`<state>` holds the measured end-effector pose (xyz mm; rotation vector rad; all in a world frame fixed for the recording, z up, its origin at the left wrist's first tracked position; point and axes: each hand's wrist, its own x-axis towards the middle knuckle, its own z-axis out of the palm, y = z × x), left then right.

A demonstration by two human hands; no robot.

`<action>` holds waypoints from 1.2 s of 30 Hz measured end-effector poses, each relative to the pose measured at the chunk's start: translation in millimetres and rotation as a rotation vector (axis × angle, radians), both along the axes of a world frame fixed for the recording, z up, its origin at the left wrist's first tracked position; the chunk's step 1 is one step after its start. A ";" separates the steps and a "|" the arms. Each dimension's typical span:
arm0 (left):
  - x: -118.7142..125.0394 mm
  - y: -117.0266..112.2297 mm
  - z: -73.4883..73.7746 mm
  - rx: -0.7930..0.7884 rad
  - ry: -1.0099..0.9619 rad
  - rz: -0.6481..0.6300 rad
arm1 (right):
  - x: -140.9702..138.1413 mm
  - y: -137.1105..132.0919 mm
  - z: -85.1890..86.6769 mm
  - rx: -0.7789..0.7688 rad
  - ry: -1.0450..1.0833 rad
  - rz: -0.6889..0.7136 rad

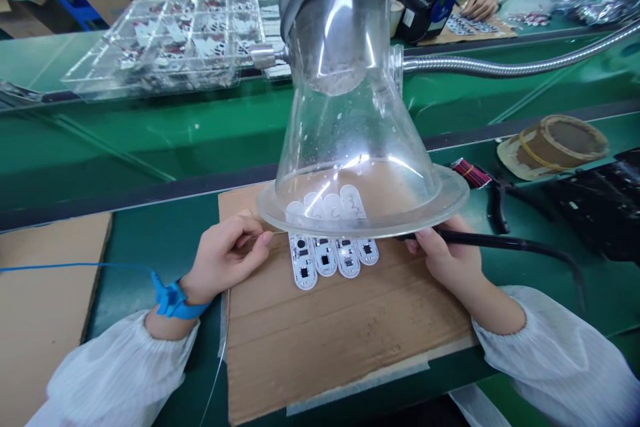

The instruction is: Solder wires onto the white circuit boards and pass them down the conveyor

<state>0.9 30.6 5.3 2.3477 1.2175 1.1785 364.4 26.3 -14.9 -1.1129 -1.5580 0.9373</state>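
My left hand (233, 253), with a blue wrist strap (176, 300), pinches a thin solder wire (279, 233) just left of a row of white circuit boards (325, 260). The wire's tail hangs below the hand. To the right of the boards, my right hand (447, 250) is closed around a black soldering iron (407, 236), its black cord (515, 242) running off to the right. The boards lie side by side on a cardboard sheet (350, 340). A clear fume hood (355, 140) hangs over them, and its rim covers the iron's tip.
Beyond the bench edge stands a clear compartment tray (175, 33) full of small parts. At right are a cardboard roll (555, 143), a bundle of red and black wires (471, 173) and a black object (600, 203). A co-worker's hand (481, 1) rests at the back.
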 end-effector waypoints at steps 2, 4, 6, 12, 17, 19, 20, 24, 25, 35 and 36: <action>-0.1 0.0 -0.4 -0.005 0.002 0.001 | 0.4 1.1 -0.5 0.033 -0.038 0.007; -0.3 0.0 -0.8 -0.013 0.004 0.006 | 0.8 1.7 -1.0 0.057 -0.086 0.012; 0.1 0.2 -0.6 -0.025 0.013 0.007 | 0.8 1.6 -0.9 0.062 -0.120 0.015; 1.9 0.7 0.9 -0.003 0.037 -0.036 | -0.6 0.8 2.8 0.064 -0.134 0.011; -4.9 -2.2 -7.9 -0.030 -0.012 0.015 | 0.2 0.1 0.7 0.000 0.048 0.029; -7.9 -3.2 -12.1 -0.048 -0.018 0.039 | -0.6 0.0 0.6 -0.019 0.076 0.027; -8.8 -3.5 -13.5 -0.054 -0.012 0.045 | -1.4 0.0 1.3 -0.019 0.058 0.030; -8.8 -3.2 -13.8 -0.048 -0.007 0.037 | -5.1 1.1 7.0 0.022 -0.070 0.051; -8.1 -3.0 -12.9 -0.041 -0.014 0.031 | -5.6 1.5 8.2 0.033 -0.100 0.055; -1.4 -1.3 -5.7 -0.012 0.008 -0.032 | -6.9 3.7 8.1 0.051 -0.155 0.090; -1.4 -1.3 -5.7 -0.011 0.003 -0.033 | -7.6 4.3 10.0 0.050 -0.165 0.087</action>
